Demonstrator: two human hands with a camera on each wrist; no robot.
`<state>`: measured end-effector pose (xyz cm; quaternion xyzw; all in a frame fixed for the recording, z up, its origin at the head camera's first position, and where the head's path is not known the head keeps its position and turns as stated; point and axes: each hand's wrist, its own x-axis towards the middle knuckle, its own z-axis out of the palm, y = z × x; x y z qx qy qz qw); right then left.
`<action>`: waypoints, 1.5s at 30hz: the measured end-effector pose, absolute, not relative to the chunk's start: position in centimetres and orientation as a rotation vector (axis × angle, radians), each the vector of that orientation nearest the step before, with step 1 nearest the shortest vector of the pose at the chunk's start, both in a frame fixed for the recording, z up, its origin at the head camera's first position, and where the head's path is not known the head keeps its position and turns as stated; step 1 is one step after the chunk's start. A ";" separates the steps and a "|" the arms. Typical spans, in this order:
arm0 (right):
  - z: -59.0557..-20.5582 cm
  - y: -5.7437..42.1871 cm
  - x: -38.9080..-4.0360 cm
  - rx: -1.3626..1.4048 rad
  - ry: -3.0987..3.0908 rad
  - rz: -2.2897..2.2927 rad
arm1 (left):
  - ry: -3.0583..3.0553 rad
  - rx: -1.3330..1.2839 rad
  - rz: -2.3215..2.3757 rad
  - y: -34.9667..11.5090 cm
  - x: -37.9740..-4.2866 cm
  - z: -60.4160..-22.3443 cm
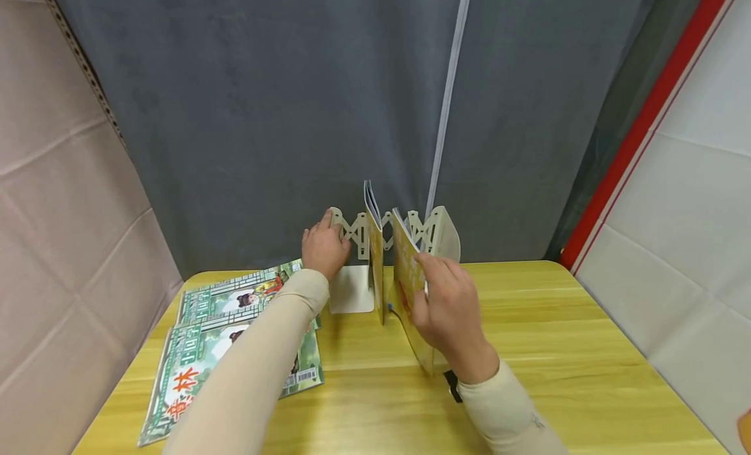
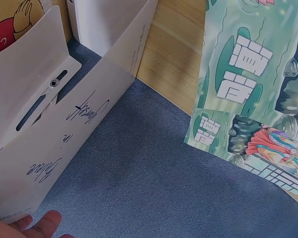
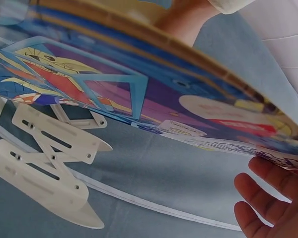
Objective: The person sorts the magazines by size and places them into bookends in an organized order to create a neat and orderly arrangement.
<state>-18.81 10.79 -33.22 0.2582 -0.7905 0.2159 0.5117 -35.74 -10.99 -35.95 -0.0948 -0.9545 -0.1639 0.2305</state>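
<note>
A white expandable bookend (image 1: 359,231) with scissor links stands at the back of the table. My left hand (image 1: 326,248) holds its left end plate (image 2: 82,131), which bears handwriting-style lettering; fingers show at the plate's edge in the left wrist view. Between the dividers, a thin yellow-covered magazine (image 1: 376,259) stands upright. My right hand (image 1: 447,305) grips a second magazine (image 1: 406,263) by its near upper edge, and this one leans slightly. Its other cover (image 3: 164,99) is blue and purple with cartoon art in the right wrist view.
Green illustrated magazines (image 1: 202,370) lie overlapping on the left of the wooden table (image 1: 545,324), partly under my left forearm. A grey curtain (image 1: 281,116) hangs right behind the bookend. Pale cloth walls (image 1: 76,214) flank the table.
</note>
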 end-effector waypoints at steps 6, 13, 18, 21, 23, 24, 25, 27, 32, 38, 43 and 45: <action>-33.6 10.4 -19.6 0.618 -1.898 0.544 | -2.635 -0.252 -0.453 -11.0 -35.8 -36.0; -34.2 10.0 -20.4 0.583 -1.909 0.545 | -2.630 -0.259 -0.456 -11.0 -35.7 -36.0; -34.4 10.0 -20.9 0.567 -1.897 0.558 | -2.631 -0.261 -0.445 -10.9 -35.6 -36.0; -34.4 9.9 -21.3 0.567 -1.888 0.565 | -2.629 -0.265 -0.441 -10.8 -35.6 -36.0; -34.4 9.8 -21.4 0.570 -1.886 0.565 | -2.626 -0.270 -0.446 -10.8 -35.6 -36.1; -34.3 9.8 -21.5 0.571 -1.887 0.564 | -2.621 -0.273 -0.444 -10.8 -35.5 -36.1; -34.3 9.8 -21.6 0.574 -1.884 0.563 | -2.618 -0.276 -0.445 -10.9 -35.5 -36.1; -34.3 9.7 -21.9 0.583 -1.880 0.563 | -2.613 -0.274 -0.445 -10.9 -35.5 -36.1; -34.2 9.5 -22.4 0.583 -1.891 0.568 | -2.624 -0.268 -0.449 -11.0 -35.4 -36.0; -34.1 9.0 -23.1 0.595 -1.894 0.566 | -2.623 -0.267 -0.447 -11.1 -35.2 -35.9; -34.2 8.7 -24.0 0.594 -1.908 0.541 | -2.608 -0.264 -0.444 -11.3 -35.1 -35.8; -34.3 8.6 -24.4 0.595 -1.907 0.539 | -2.611 -0.266 -0.439 -11.3 -35.2 -35.8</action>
